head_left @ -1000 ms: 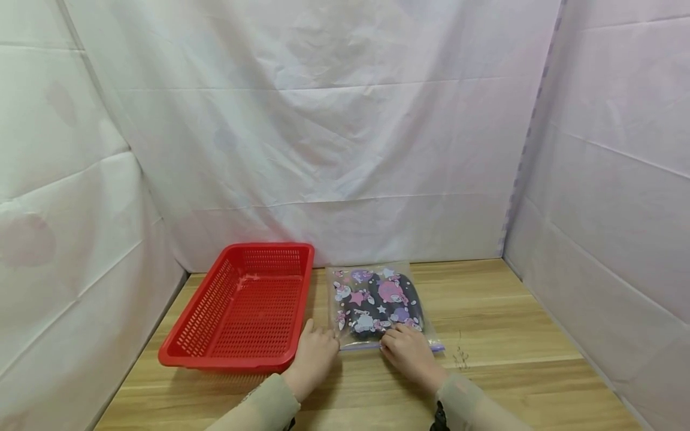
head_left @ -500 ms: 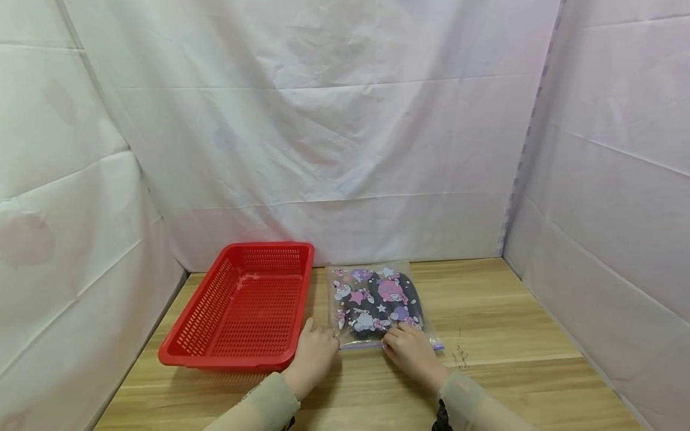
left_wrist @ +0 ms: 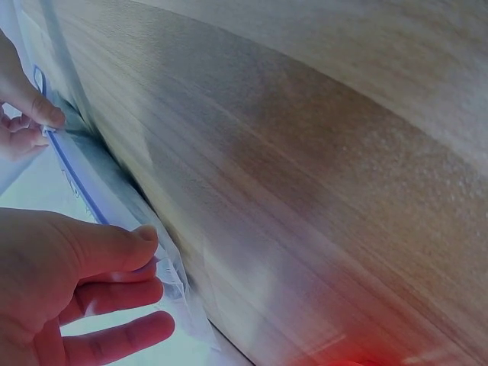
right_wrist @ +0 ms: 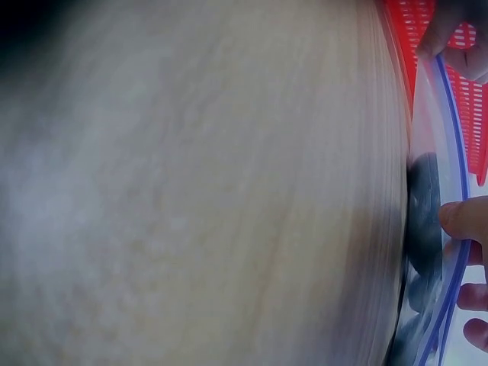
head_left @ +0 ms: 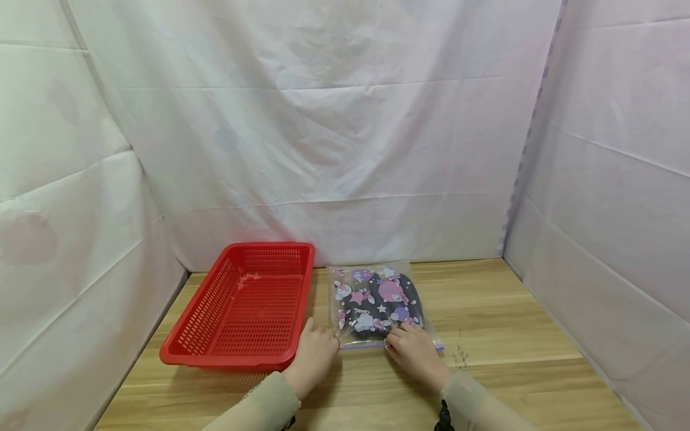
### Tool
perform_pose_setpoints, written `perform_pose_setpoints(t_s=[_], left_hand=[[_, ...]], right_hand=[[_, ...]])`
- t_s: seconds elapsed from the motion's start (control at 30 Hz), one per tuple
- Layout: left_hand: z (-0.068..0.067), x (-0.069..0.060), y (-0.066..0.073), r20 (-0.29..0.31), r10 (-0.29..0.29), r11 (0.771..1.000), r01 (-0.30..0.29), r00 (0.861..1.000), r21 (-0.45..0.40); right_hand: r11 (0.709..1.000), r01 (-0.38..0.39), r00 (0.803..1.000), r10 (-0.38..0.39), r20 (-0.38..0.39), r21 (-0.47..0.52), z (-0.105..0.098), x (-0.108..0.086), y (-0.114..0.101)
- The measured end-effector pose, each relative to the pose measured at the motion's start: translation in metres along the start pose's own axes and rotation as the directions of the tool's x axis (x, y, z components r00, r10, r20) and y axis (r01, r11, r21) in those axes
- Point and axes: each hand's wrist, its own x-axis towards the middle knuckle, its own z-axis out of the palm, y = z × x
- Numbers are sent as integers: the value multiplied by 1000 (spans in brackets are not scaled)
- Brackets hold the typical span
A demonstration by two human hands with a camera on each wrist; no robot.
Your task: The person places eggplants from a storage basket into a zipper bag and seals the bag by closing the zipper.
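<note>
A clear zip bag (head_left: 358, 296) printed with pink, purple and white cartoon figures and stars lies flat on the table, black contents (right_wrist: 423, 217) showing through. Its purple zip strip (right_wrist: 451, 114) runs along the near edge. My left hand (head_left: 314, 354) pinches the bag's near left corner between thumb and index finger, the other fingers spread below in the left wrist view. Farther right along the strip, my right hand (head_left: 413, 354) pinches it between thumb and forefinger. In the right wrist view this thumb (right_wrist: 461, 219) presses on the strip. What the black contents are, I cannot tell.
A red plastic basket (head_left: 288, 361) with slotted walls stands left of the bag, close beside my left hand. White cloth (head_left: 345, 149) hangs behind and on both sides of the wooden table (head_left: 512, 335). Small dark marks (head_left: 460, 357) show on the wood at right.
My right hand has slid slightly to the right along the zip strip. The left hand, bag and basket stay in place.
</note>
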Motion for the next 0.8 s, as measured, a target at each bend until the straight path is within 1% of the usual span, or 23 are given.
perform_pose_setpoints(t_s=[0.1,0.3,0.5,0.8], left_hand=[[-1,0,0,-5,1,1000,-1,1000,-4],[-1,0,1,15,2,1000,-2,1000,-1],[0,-1,0,-4,2,1000,-2,1000,4],[1,0,-1,-9,10,1000,-10,1000,2]], right_hand=[[1000,4,1000,-4,-13,-5,0,-1,0],[1000,-5,1000,5,-26,4,1,-3,1],[1000,-9,1000,10,-23,22,2,-4,3],[1000,3,1000,-3,-19,17,0,-6,6]])
